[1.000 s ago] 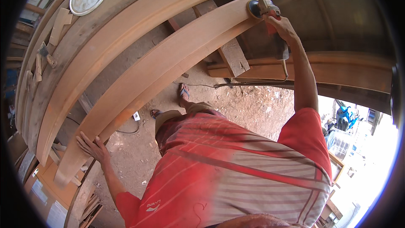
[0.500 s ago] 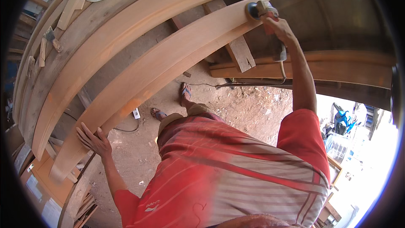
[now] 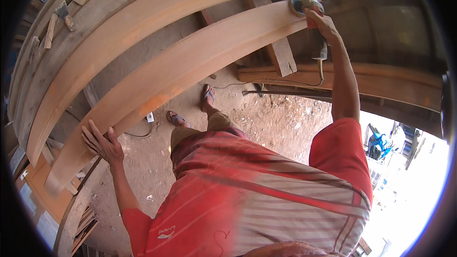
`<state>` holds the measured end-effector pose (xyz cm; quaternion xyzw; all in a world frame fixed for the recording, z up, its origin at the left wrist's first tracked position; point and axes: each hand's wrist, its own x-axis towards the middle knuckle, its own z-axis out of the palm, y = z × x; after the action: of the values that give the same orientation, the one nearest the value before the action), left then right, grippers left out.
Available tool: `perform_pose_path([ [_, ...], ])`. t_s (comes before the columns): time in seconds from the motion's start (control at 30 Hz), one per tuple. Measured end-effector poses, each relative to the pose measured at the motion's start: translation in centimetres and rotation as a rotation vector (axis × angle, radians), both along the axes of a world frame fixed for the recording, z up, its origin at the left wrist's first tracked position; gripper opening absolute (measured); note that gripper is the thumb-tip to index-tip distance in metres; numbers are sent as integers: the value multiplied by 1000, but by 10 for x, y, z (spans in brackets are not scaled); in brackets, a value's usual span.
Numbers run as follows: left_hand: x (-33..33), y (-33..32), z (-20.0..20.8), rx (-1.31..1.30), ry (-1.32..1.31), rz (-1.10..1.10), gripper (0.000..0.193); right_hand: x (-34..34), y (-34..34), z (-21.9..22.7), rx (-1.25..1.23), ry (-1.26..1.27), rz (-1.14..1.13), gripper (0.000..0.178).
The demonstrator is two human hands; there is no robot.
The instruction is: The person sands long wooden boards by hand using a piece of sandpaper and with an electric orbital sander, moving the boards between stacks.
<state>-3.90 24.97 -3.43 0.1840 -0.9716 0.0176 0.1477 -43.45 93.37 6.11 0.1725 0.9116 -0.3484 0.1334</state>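
A long wooden plank (image 3: 190, 57), which looks curved here, runs from the lower left to the upper right in front of me. My left hand (image 3: 102, 143) lies on its near-left part with the fingers spread. At the far right end, my right hand (image 3: 322, 23) is wrapped round the body of an angle grinder (image 3: 312, 5). The grinder's round disc (image 3: 297, 5) is at the plank's upper face, close to its end. A cord (image 3: 322, 74) hangs from the back of the tool and trails to the left.
A second long plank (image 3: 157, 26) lies beyond the first. A hatchet (image 3: 64, 15) and wood offcuts rest on boards at the upper left. A short crosspiece (image 3: 283, 59) sits under the plank. A dark panel (image 3: 381, 33) stands at right. A white power socket (image 3: 150, 117) lies on the dirt floor.
The view has shifted a little, so the planks sit further left and the white lid has nearly left the top edge. The grinder remains at the plank's right end; my left hand stays spread on it.
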Motion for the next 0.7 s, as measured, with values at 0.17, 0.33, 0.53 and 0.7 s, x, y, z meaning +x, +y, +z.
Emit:
perform_pose_path([
  [0.17,8,1,1,9,-36,46,73,32,-104,10,6,-10,279,64],
  [0.33,0,-2,-1,10,-11,22,73,-6,-16,6,-11,35,11,67],
  [0.53,0,3,0,0,4,26,71,4,-25,0,27,15,15,68],
  [0.7,9,-1,-1,34,-37,54,75,20,-71,0,42,-16,187,74],
])
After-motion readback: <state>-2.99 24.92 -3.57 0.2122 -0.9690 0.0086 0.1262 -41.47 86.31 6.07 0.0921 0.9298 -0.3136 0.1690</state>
